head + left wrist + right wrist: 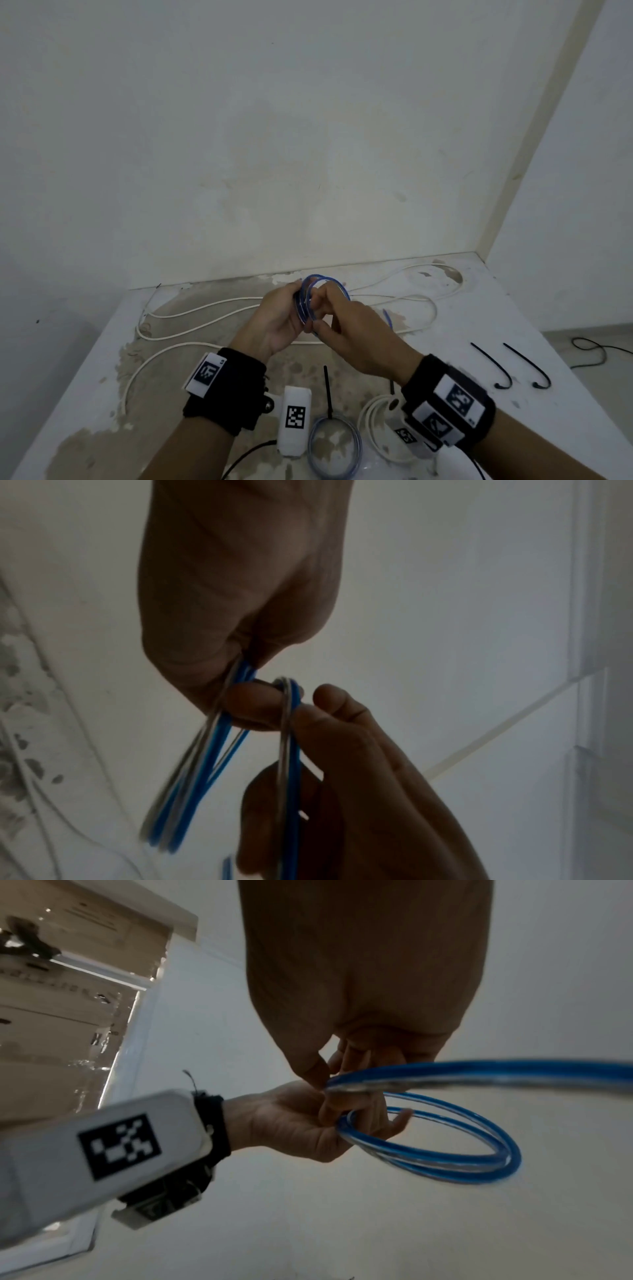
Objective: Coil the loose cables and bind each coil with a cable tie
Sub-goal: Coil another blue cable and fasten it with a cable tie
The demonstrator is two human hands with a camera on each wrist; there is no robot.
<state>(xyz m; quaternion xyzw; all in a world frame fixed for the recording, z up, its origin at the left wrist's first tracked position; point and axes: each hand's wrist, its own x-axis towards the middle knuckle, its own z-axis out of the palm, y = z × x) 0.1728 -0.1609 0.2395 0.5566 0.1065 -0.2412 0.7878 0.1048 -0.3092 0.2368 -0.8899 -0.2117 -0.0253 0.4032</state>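
Bare white walls meet in a corner behind a worn, paint-flaked table point(513, 342), and the person stands over it with both hands raised just above the middle of the surface. Between them is the blue cable point(322, 294), already wound into several loops. The left hand point(274, 322) holds one side of the bundle, its fingers point(253, 704) curled round the strands, while the right hand point(356, 329) pinches the strands next to it with fingers point(308, 1066) closed on the cable. From the right wrist view the loops hang as a neat ring below the grip. A short blue tail point(387, 317) shows just past the right hand, so I judge the winding to be nearly finished, though the blur there leaves me unsure whether that is the very end.

Near the front edge two jobs look done: a blue coil point(334, 445) lying flat with a black tie point(328, 394) cinched on it and sticking up, and just beside it a white coil point(371, 431), partly hidden under the right wrist, so whether it is tied I cannot tell.

What remains is plain enough. A long white cable point(239, 305) sprawls loose across the back of the table in wide bends, untouched. Two spare ties point(510, 368) lie side by side at the right, well apart from the hands. The coil in hand has no tie on it yet.
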